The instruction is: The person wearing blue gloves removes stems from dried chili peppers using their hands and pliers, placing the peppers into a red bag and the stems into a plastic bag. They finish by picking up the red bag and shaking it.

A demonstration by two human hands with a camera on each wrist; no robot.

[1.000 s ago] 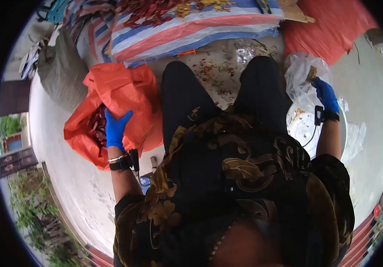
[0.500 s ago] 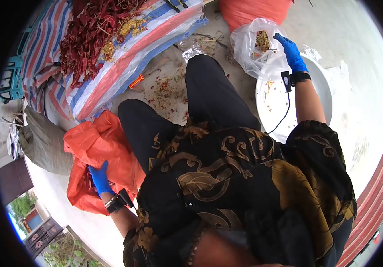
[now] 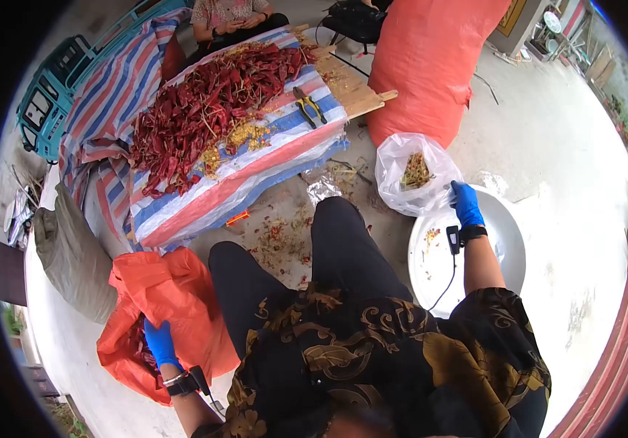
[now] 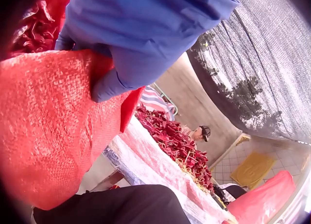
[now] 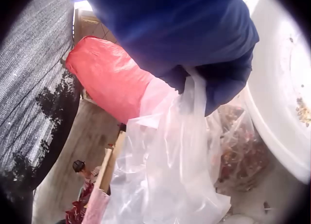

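Observation:
My left hand (image 3: 160,344), in a blue glove, holds the rim of an orange woven sack (image 3: 168,281) at the left. In the left wrist view the thumb lies on the sack's outer face and the other fingers go in over the edge, partly hidden. Dried red chilies (image 4: 36,32) show inside the sack. On the right, my blue-gloved right hand (image 3: 467,204) pinches the edge of a clear plastic bag (image 5: 160,170). Stalks and scraps (image 3: 417,171) lie in that bag. Below the hand stands a wide white basin (image 3: 507,274) with a few bits in it.
Dried red chilies (image 3: 212,102) lie heaped on a striped sheet (image 3: 204,208) ahead, with pliers (image 3: 309,108) at the side. A tall, full red sack (image 3: 427,73) stands behind the plastic bag. Another person (image 3: 233,18) sits beyond the heap. Scraps (image 3: 281,244) litter the floor between my knees.
The head view has swung and tilted up, showing the whole heap and the other person. My right hand has moved back to the plastic bag's edge and grips it. The left stays at the sack.

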